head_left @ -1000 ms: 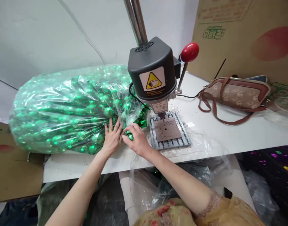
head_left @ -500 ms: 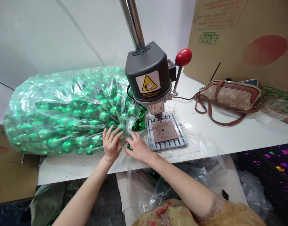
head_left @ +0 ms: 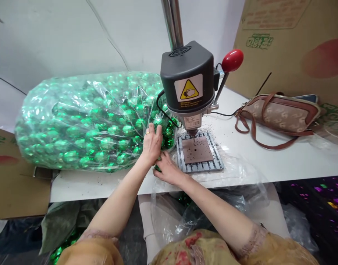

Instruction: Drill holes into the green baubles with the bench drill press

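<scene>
Clear plastic bag (head_left: 55, 106), packed with green faceted beads (head_left: 71, 156), lies left of the drill press (head_left: 187, 70) on the tabletop (head_left: 94, 186). The left hand (head_left: 151, 145) has moved nearer the press, bringing both hands together at the bag's end. Its grip is partly open, fingers against plastic; the right hand (head_left: 170, 171) curls loosely beside beads, its hold unclear. Right of the press, a handbag (head_left: 284, 112) contains something dark blue (head_left: 309, 98).
</scene>
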`<state>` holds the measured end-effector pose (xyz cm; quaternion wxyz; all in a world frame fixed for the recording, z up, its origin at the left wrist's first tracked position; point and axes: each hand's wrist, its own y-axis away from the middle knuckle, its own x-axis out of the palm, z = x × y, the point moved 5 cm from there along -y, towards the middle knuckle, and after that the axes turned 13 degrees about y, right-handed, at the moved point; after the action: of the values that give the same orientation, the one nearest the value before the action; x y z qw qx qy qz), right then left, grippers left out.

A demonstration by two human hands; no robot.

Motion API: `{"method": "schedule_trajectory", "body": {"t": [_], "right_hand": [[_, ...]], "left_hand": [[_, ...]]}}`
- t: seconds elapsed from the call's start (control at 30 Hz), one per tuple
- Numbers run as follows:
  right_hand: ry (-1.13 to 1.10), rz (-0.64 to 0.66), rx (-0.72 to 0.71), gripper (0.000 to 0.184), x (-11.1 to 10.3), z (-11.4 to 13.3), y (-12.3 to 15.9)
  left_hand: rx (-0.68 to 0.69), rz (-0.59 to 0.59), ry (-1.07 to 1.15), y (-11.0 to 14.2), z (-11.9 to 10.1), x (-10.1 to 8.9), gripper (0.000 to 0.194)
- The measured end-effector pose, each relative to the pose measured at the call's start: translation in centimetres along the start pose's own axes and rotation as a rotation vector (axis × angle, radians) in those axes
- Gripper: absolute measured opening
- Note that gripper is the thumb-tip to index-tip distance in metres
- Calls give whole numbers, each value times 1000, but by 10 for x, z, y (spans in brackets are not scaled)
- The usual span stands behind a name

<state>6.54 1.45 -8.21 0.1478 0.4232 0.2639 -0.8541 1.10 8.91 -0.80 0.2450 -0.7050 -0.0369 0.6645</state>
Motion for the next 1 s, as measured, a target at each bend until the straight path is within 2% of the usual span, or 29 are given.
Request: {"method": "schedule_trajectory", "body": {"t": [0.07,0.13,0.2,0.27,0.33,0.43,0.57,0.67,0.73,0.8,0.9,1.0], "right_hand": [[13,0,0,42,-1,2,1],[22,-8,-3,43,-2,3,1],[29,-18,-7,43,-3,4,1],[33,-29,-10,43,-4,5,0],[34,-40,-13,43,-5,7,-2],[36,-58,-26,43,-6,11,-5],[40,-51,-41,43,-1,15,-4],[31,-52,-51,43,3,15,1],[16,-69,-59,42,3,15,5],[-4,-100,-58,42,-2,15,10],[-36,-174,-40,40,-18,13,21],[-66,-270,-10,36,-42,2,41]], "left_hand": [[18,-25,-17,-3,4,1,32],[131,-20,3,-7,7,0,34],[292,35,74,-10,10,0,30],[332,58,178,-16,17,-1,25],[193,-27,330,-23,30,-4,21],[-75,-245,637,-27,48,-4,16],[-260,-465,928,-16,54,7,16],[-226,-515,851,-6,50,11,12],[-136,-470,693,-2,45,12,10],[-57,-402,557,1,41,12,17],[80,-338,429,10,35,6,30],[269,-364,387,34,17,-7,30]]}}
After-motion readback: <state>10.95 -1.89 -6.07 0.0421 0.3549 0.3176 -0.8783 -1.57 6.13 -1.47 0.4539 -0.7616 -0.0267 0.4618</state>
